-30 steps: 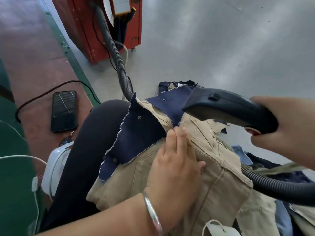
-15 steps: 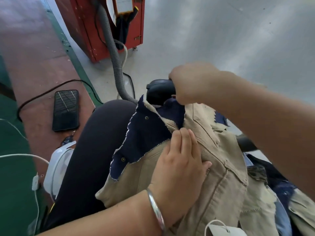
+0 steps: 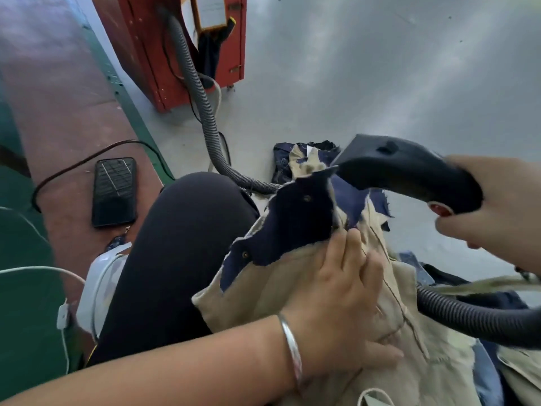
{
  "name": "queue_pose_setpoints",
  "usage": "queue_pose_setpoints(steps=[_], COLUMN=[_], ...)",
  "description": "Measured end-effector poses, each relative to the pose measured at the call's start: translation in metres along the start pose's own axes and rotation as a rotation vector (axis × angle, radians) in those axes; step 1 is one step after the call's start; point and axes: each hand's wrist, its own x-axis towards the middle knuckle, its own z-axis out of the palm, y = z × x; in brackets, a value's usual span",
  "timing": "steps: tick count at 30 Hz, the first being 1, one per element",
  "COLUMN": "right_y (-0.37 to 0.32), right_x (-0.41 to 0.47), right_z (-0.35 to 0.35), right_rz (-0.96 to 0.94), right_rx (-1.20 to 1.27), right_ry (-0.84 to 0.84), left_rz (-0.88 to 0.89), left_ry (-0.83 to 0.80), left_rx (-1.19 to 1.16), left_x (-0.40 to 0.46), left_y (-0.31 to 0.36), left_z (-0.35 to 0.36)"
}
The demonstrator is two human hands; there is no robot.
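A beige garment (image 3: 275,291) with a navy lining (image 3: 292,221) lies over my lap. My left hand (image 3: 345,300), a silver bangle on its wrist, presses flat on the beige cloth with its fingers straight, just below the turned-back navy flap. My right hand (image 3: 494,206) grips the handle of a black suction nozzle (image 3: 398,168). The nozzle mouth points left and touches the upper edge of the navy flap. A ribbed grey hose (image 3: 468,315) runs from the handle's back across the cloth at the right.
A red machine (image 3: 181,48) stands on the grey floor ahead, with the ribbed hose (image 3: 202,106) leading from it. A black phone (image 3: 114,191) and a cable lie on the red-brown surface at left. More beige and blue garments (image 3: 497,373) are piled at lower right.
My right hand has pulled back to the right with the nozzle, from reaching over the top of the garment half a second ago. The left hand stays pressed on the cloth.
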Motion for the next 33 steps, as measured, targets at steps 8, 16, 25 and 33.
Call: queue_pose_setpoints(steps=[8,16,25,33], right_y=[0.016,0.007,-0.002,0.020], right_x=[-0.032,-0.049,-0.062,-0.063], right_z=[-0.004,0.002,0.008,0.008], right_rz=[0.131,0.113,0.146,0.146], right_rx=[0.083,0.113,0.075,0.015], right_ry=[0.053,0.034,0.106,0.110], left_rz=[0.139,0.019,-0.013,-0.137], left_ry=[-0.015,-0.019,-0.020,0.025], left_rx=[0.007,-0.158,-0.180,0.010], left_x=[0.014,-0.020,-0.050,-0.045], left_y=[-0.039,-0.045,-0.052,-0.021], left_z=[-0.014,-0.022,-0.023,-0.021])
